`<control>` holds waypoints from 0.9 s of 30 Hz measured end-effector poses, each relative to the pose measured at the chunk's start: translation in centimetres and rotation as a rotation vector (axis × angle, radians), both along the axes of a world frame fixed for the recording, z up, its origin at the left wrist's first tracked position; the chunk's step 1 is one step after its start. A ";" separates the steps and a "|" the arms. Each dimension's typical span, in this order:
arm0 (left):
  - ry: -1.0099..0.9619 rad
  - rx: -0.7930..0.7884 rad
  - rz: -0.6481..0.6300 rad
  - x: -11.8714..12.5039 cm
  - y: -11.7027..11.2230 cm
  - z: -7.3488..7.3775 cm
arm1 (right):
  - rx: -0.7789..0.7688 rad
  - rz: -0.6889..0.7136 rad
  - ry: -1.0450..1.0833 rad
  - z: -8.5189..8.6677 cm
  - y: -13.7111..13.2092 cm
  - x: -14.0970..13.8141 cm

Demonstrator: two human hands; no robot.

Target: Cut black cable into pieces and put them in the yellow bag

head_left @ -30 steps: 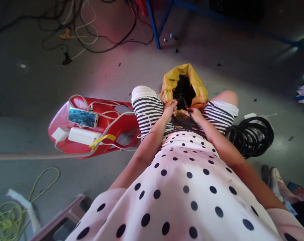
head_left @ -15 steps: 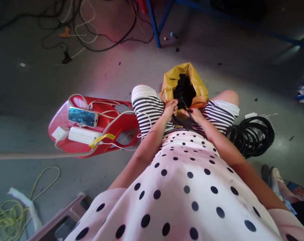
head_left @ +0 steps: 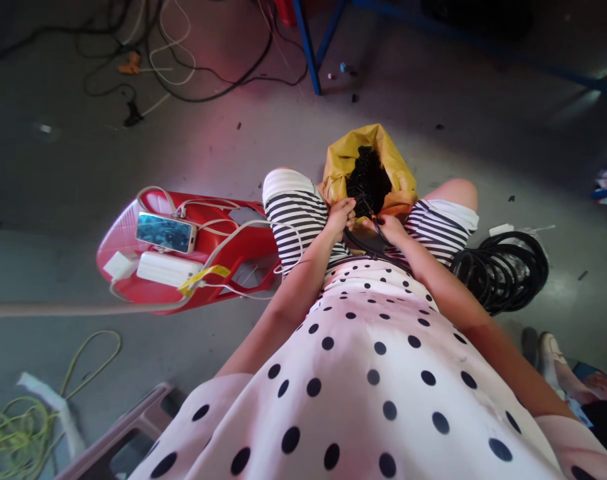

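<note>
Left hand (head_left: 341,217): fingers curled tight, apparently on the black cable (head_left: 362,247); the exact grip is too small to make out. Right hand (head_left: 389,229): fingers closed, it seems, on the dark handles of a small tool (head_left: 378,230), perhaps cutters; tip hard to resolve. Cable runs under both hands and across the lap; whether it joins the coil is hidden by the right arm.

Bag (head_left: 399,165): yellow, mouth gaping, between the knees, just beyond the hands. Black bits (head_left: 367,172) heaped inside.

Coil (head_left: 537,265): on the floor (head_left: 223,153) beside the right knee, several loops.

Progress (judged): a fair batch already in the bag; cable in hand unfinished; coil looks untouched. Remaining amount cannot be counted.
</note>
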State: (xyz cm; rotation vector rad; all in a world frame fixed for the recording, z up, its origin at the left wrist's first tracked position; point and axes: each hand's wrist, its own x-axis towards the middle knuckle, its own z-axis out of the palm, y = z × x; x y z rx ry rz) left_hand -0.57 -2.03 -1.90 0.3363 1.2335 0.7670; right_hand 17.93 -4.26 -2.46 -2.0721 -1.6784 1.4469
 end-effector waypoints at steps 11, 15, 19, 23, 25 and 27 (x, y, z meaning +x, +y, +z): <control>0.004 -0.010 0.002 0.1 0.0 0.1 | 0.007 0.016 0.000 0.2 0.0 0.0; 0.021 -0.014 -0.025 0.1 0.0 -0.2 | -0.010 0.067 -0.037 0.3 0.0 0.0; 0.044 -0.005 -0.075 -0.1 0.1 -0.3 | -0.035 0.080 -0.044 0.4 -0.1 0.1; 0.026 0.000 -0.143 -0.3 0.0 -0.3 | -0.040 0.045 -0.059 0.5 0.0 0.1; 0.018 -0.005 -0.167 -0.3 -0.1 -0.1 | -0.051 0.039 -0.063 0.5 0.0 0.1; 0.020 -0.005 -0.196 -0.2 -0.2 0.0 | -0.065 0.051 -0.058 0.4 0.1 0.1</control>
